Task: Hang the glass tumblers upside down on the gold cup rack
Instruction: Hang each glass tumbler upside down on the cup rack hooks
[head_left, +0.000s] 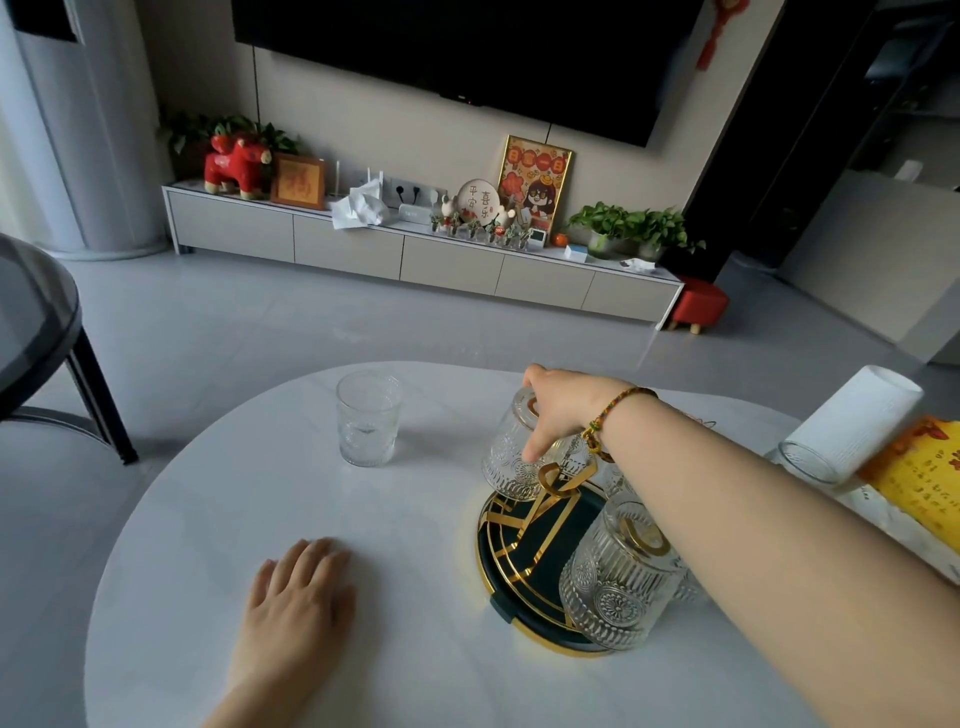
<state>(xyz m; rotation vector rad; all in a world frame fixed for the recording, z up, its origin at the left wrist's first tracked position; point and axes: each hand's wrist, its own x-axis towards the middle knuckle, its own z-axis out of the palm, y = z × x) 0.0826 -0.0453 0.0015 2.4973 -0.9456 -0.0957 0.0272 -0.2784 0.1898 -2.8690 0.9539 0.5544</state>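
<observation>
The gold cup rack (558, 486) rises from a round dark tray with a gold rim (485, 571) on the white table. My right hand (558, 405) grips an upside-down patterned glass tumbler (511, 462) that sits tilted over a rack arm at the tray's far side. Another inverted tumbler (613, 587) hangs at the near side, and parts of more glass show behind my forearm. One tumbler (368, 418) stands upright on the table to the left of the rack. My left hand (296, 597) lies flat on the table, palm down, holding nothing.
The white table's (208, 519) curved edge runs close on the left. A glass under a white ribbed cover (852, 423) lies at the right beside a yellow printed package (919, 483). A dark round table (31, 322) stands at far left. A TV cabinet lines the far wall.
</observation>
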